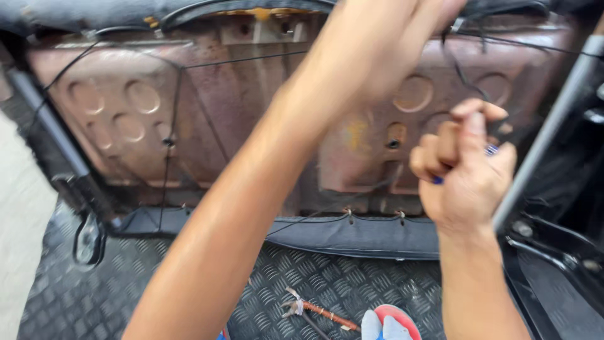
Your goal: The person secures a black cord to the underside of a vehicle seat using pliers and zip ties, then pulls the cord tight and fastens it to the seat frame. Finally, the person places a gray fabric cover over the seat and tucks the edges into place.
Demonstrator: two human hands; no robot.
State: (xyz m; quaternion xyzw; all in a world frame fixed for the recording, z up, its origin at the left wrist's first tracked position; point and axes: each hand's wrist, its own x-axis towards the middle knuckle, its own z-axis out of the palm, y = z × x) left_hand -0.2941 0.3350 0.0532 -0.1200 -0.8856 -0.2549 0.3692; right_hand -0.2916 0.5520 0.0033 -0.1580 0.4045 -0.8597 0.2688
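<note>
A tilted-up seat shows its rusty metal underside (pixel 207 119), crossed by thin black wires (pixel 173 126). My left arm reaches diagonally up across the view. My left hand (pixel 371 44) is blurred at the top edge of the metal pan, its fingertips cut off near a black wire (pixel 454 60). My right hand (pixel 462 167) is closed in a fist around a small blue-handled tool (pixel 491 150), held against the right part of the underside. The tool's tip is hidden behind my fingers.
Black fabric trim (pixel 352 234) runs along the lower edge of the seat, clipped with metal rings. A black diamond-pattern mat (pixel 88 296) covers the floor. On it lie a slim brown-handled tool (pixel 318 311) and a red, white and blue object (pixel 390 324). A grey bar (pixel 553 126) slants at the right.
</note>
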